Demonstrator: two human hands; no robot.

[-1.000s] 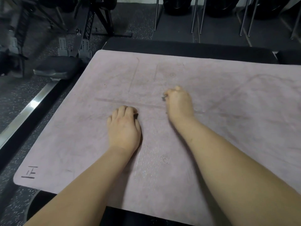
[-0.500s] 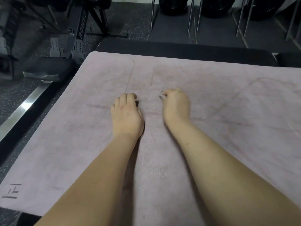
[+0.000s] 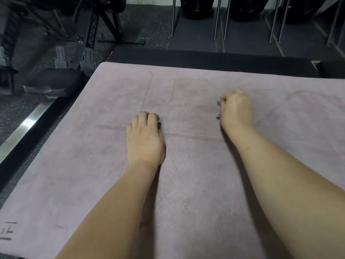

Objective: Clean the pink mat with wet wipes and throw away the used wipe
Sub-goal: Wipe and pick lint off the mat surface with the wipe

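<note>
The pink mat (image 3: pixel 89 146) lies flat in front of me, with faint printed lines and smudges across it. My left hand (image 3: pixel 144 139) rests on the mat near its middle, fingers curled under and nothing visible in it. My right hand (image 3: pixel 236 111) is farther right and a bit farther away, fisted on a crumpled wet wipe (image 3: pixel 220 101). Only a small grey-white bit of the wipe shows at the hand's left side. The fist presses down on the mat.
A black pad (image 3: pixel 205 58) lies under the mat's far edge. A rowing machine rail (image 3: pixel 24 131) and seat (image 3: pixel 48 85) run along the left. Metal rack legs (image 3: pixel 216 17) and dark weight plates (image 3: pixel 248 6) stand at the back.
My right hand with the wipe has slid to the right across the mat. My left hand has stayed near the mat's middle. The camera view has shifted a little.
</note>
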